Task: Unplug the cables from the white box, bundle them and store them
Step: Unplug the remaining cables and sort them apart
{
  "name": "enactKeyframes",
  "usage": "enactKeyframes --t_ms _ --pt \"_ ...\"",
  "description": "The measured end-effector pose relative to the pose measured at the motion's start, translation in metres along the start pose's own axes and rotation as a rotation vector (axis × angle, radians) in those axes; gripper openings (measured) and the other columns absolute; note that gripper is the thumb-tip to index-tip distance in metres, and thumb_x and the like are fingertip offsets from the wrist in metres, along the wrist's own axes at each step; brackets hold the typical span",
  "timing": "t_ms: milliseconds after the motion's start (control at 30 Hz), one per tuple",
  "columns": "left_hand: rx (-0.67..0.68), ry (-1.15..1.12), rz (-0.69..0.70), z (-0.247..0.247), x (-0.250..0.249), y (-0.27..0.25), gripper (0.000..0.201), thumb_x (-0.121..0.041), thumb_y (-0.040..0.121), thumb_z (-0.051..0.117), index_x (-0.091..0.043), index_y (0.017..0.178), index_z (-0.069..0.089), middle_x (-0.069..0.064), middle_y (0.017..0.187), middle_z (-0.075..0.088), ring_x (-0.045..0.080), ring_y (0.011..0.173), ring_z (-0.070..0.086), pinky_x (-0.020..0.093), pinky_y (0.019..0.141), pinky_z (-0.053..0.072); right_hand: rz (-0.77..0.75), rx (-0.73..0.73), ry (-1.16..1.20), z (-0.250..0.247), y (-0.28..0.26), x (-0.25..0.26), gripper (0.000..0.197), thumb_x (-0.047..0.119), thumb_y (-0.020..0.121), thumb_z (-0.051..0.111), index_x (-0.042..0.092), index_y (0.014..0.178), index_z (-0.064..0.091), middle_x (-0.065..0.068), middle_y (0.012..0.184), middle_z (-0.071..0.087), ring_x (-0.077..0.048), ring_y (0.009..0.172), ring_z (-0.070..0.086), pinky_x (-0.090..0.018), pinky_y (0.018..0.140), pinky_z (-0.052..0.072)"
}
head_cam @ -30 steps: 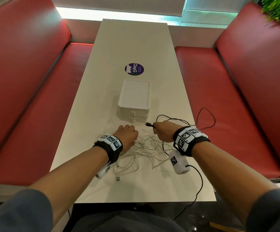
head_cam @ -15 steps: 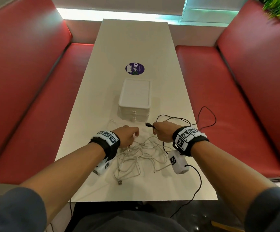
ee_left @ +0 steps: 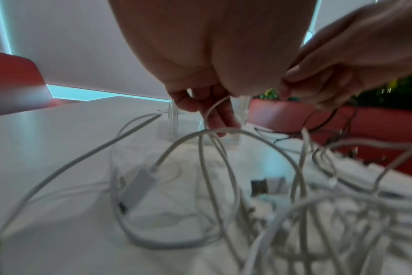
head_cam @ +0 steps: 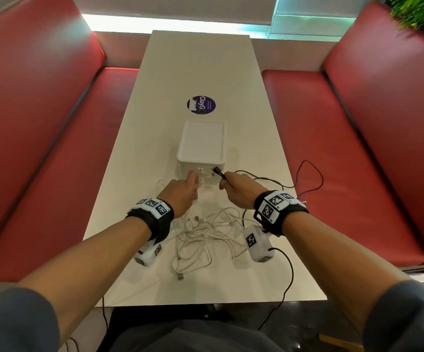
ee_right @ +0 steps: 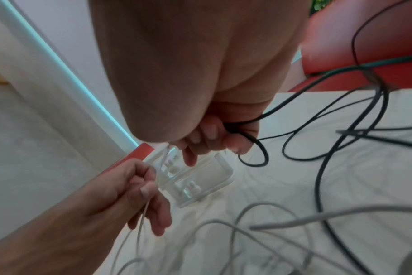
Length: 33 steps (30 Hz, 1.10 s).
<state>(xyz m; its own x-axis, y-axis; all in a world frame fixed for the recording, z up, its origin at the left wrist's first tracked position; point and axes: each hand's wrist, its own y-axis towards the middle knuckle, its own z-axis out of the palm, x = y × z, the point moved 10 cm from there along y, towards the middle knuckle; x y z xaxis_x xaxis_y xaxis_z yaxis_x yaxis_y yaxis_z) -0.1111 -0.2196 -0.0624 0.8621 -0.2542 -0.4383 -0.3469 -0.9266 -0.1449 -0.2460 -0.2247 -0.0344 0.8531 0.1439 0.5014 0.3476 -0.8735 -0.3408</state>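
The grip of the right hand (head_cam: 239, 190) is closed around a black cable (head_cam: 256, 177), whose plug end (head_cam: 217, 171) juts out past the knuckles toward the front face of the white box (head_cam: 202, 146); in the right wrist view the fingers (ee_right: 209, 137) curl tightly over the black cord (ee_right: 245, 137). The grip of the left hand (head_cam: 180, 196) pinches a thin white cable (ee_right: 141, 221) between thumb and fingertips, just in front of the box; the left wrist view shows that strand (ee_left: 214, 109) rising into the curled fingers (ee_left: 214, 115).

Nearest the person, on the counter (head_cam: 206, 59), a loose tangle of white cables (head_cam: 206, 240) lies between the two forearms, with a USB plug (head_cam: 180, 276) at its near edge. Both wrists carry black bands with square-patterned markers and small white camera units hanging beneath.

Beyond the hands, the white box stands on the counter near its middle, small knobs (head_cam: 200, 170) showing on its near face. The black cable loops (head_cam: 310, 174) off the right side of the counter over the red bench seat (head_cam: 332, 148). Farther along the counter sits a round purple sticker (head_cam: 201, 105). Red benches flank the counter on both sides, and green foliage (head_cam: 419, 11) shows at the far right.
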Motion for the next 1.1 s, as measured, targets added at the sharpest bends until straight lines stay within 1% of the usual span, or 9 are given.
enactKeyframes --t_ms 167,300,433,533,667,700,800,867,1100 --pt "-0.129 -0.378 0.003 -0.032 -0.031 -0.006 0.008 -0.016 0.102 0.034 -0.020 0.108 0.039 -0.006 0.082 0.066 0.013 0.075 0.064 0.031 0.068 0.053 -0.049 -0.218 0.306 -0.017 0.008 0.022 0.027 0.044 0.097 0.051 0.018 0.099 0.058 0.002 0.078 0.061 -0.017 0.070 0.058 -0.035 0.062 0.044" --pt "-0.241 -0.567 -0.006 -0.041 -0.038 -0.010 0.011 -0.018 0.105 0.034 -0.012 0.111 0.042 0.002 0.083 0.070 0.013 0.075 0.067 0.021 0.068 0.052 -0.099 -0.251 0.569 -0.019 0.008 0.029 0.026 0.035 0.099 0.052 0.013 0.087 0.060 -0.010 0.072 0.071 -0.029 0.069 0.068 -0.048 0.073 0.054" --pt "-0.093 -0.567 -0.055 -0.016 -0.026 -0.010 0.011 -0.019 0.104 0.038 -0.014 0.103 0.047 0.000 0.079 0.072 0.016 0.076 0.067 0.020 0.067 0.051 -0.026 -0.456 0.571 -0.050 0.006 0.014 0.030 0.032 0.105 0.041 0.016 0.089 0.061 0.007 0.077 0.062 -0.010 0.069 0.056 -0.033 0.069 0.042" --pt "0.041 -0.466 -0.070 0.005 -0.009 -0.017 0.027 -0.016 0.103 0.034 -0.007 0.092 0.057 0.003 0.084 0.072 0.019 0.082 0.067 0.028 0.080 0.050 0.079 -0.545 0.806 -0.082 0.005 -0.010 0.032 0.033 0.103 0.039 0.019 0.079 0.054 0.002 0.074 0.057 -0.018 0.070 0.052 -0.037 0.069 0.038" --pt "0.120 -0.415 -0.105 0.021 0.001 -0.017 0.032 -0.023 0.104 0.032 -0.012 0.082 0.053 0.003 0.081 0.067 0.019 0.076 0.061 0.034 0.079 0.048 0.012 -0.294 1.326 -0.074 0.004 0.009 0.026 0.023 0.105 0.038 0.014 0.083 0.049 -0.002 0.063 0.048 -0.022 0.060 0.050 -0.031 0.059 0.046" --pt "0.117 -0.417 -0.105 0.020 0.000 -0.015 0.032 -0.025 0.103 0.032 -0.016 0.078 0.050 0.000 0.074 0.063 0.019 0.069 0.056 0.036 0.075 0.047 0.007 -0.242 1.258 -0.068 0.003 0.017 0.025 0.022 0.105 0.039 0.014 0.084 0.050 0.000 0.063 0.042 -0.020 0.056 0.043 -0.032 0.057 0.047" --pt "0.062 -0.311 -0.047 0.005 -0.008 -0.009 0.031 -0.022 0.103 0.033 -0.023 0.074 0.044 -0.005 0.070 0.053 0.019 0.066 0.049 0.033 0.068 0.040 -0.106 -0.159 0.270 -0.051 0.002 0.041 0.024 0.029 0.104 0.039 0.015 0.095 0.058 -0.002 0.077 0.058 -0.021 0.064 0.052 -0.032 0.061 0.045" --pt "0.045 -0.272 0.002 -0.003 -0.014 -0.006 0.025 -0.014 0.101 0.037 -0.020 0.079 0.049 -0.003 0.078 0.057 0.021 0.073 0.052 0.033 0.069 0.042 -0.196 -0.047 -0.104 -0.021 0.002 0.051 0.024 0.035 0.103 0.045 0.015 0.104 0.057 -0.002 0.082 0.062 -0.017 0.066 0.054 -0.030 0.058 0.040" --pt "0.050 -0.196 0.027 -0.006 -0.006 -0.009 0.028 -0.028 0.106 0.036 -0.012 0.092 0.054 0.003 0.083 0.060 0.021 0.072 0.056 0.026 0.061 0.038 -0.193 0.045 -0.131 0.003 0.006 0.048 0.033 0.041 0.101 0.053 0.014 0.120 0.052 0.002 0.085 0.056 -0.022 0.078 0.057 -0.031 0.064 0.041"
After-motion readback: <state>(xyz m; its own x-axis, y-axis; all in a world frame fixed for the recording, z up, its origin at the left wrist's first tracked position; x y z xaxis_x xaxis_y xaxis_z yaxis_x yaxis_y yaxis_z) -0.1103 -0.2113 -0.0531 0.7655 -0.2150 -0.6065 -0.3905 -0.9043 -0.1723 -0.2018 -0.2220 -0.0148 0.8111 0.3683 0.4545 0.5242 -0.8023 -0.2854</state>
